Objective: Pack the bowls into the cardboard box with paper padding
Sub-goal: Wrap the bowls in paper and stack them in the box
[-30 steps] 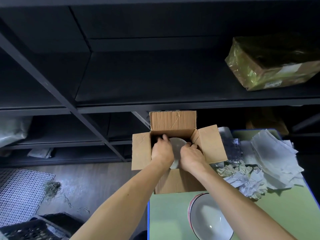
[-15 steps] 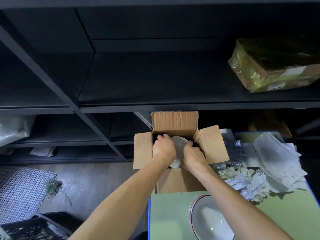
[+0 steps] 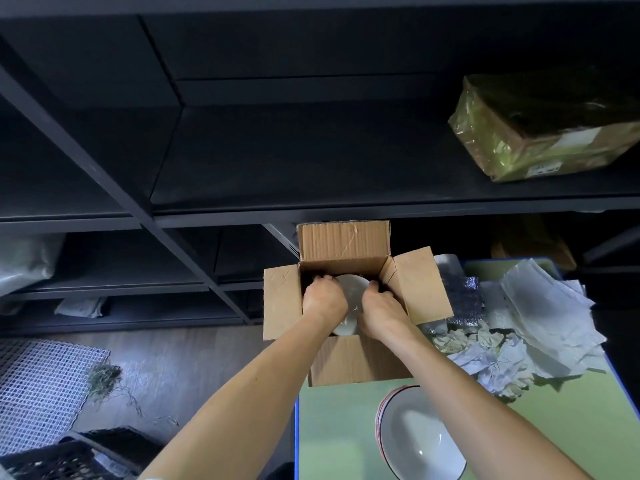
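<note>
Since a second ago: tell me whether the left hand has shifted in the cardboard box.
No. The left hand sits where it did against the cardboard box's left flap, holding the white bowl.

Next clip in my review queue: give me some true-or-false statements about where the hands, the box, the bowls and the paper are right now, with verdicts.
1. The left hand and right hand both hold a white bowl inside the cardboard box. True.
2. The box's flaps are folded shut. False: they stand open, spread outward.
3. A stack of bowls sits on the green table, nearer the person than the box. True.
4. The crumpled paper lies left of the box. False: it is on the table to the box's right.
5. The wrapped parcel is on the floor. False: it sits on a dark shelf, upper right.
</note>
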Available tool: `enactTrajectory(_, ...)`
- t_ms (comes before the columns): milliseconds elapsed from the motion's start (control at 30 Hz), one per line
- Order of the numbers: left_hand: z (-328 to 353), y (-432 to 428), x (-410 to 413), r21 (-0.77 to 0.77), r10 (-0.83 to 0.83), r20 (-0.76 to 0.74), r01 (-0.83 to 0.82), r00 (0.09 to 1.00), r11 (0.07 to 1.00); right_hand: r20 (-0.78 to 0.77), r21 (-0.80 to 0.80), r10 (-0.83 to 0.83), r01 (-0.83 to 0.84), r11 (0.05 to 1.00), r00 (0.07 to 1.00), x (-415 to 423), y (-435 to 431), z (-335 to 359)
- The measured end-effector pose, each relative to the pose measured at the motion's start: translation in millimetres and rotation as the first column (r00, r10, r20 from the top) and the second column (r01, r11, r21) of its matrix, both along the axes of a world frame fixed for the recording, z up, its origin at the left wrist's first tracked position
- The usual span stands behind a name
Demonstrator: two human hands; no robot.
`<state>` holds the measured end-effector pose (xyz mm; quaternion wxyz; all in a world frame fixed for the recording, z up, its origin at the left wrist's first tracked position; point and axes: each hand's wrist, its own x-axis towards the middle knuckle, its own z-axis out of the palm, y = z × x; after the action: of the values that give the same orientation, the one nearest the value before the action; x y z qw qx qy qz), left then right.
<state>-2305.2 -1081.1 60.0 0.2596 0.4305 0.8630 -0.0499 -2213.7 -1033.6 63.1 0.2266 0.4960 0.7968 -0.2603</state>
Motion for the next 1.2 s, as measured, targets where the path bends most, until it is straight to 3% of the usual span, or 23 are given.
enactTrajectory(200, 1.2, -3.3, 1.6, -0.019, -0.013, -0.037, 0.013, 0.999, 1.000, 0.022, 0.032, 0.046, -0.047, 0.998, 0.999, 0.2, -1.2, 1.4)
enactTrajectory(400, 7.3, -10.8, 8.2, -0.036, -0.090, -0.058, 0.088, 0.994, 0.995, 0.036, 0.118, 0.206, -0.209, 0.971, 0.978, 9.2, -0.1, 9.2)
enactTrajectory(500, 16.3, -24.4, 0.9, 0.001, -0.255, -0.118, 0.257, 0.960, 0.966, 0.017, 0.132, 0.285, -0.284, 0.950, 0.958, 16.1, 2.5, 10.4)
enactTrajectory(567, 19.0, -35.9, -8.8, -0.007, -0.416, -0.259, 0.429, 0.872, 0.903, 0.016, 0.107, 0.314, -0.314, 0.943, 0.949, 18.7, 3.7, 13.0)
enactTrajectory(633, 19.0, -44.6, -20.3, -0.026, -0.472, -0.351, 0.495, 0.809, 0.868, 0.007, 0.095, 0.322, -0.321, 0.942, 0.947, 20.0, 3.9, 15.6)
enactTrajectory(867, 10.0, -44.9, -28.4, -0.071, -0.470, -0.278, 0.470, 0.838, 0.880, 0.018, 0.108, 0.322, -0.322, 0.941, 0.947, 20.3, 0.4, 19.6)
enactTrajectory(1200, 7.0, -45.3, -19.5, -0.013, -0.424, -0.380, 0.453, 0.822, 0.891, -0.005, 0.170, 0.302, -0.297, 0.940, 0.953, 20.6, -3.6, 21.3)
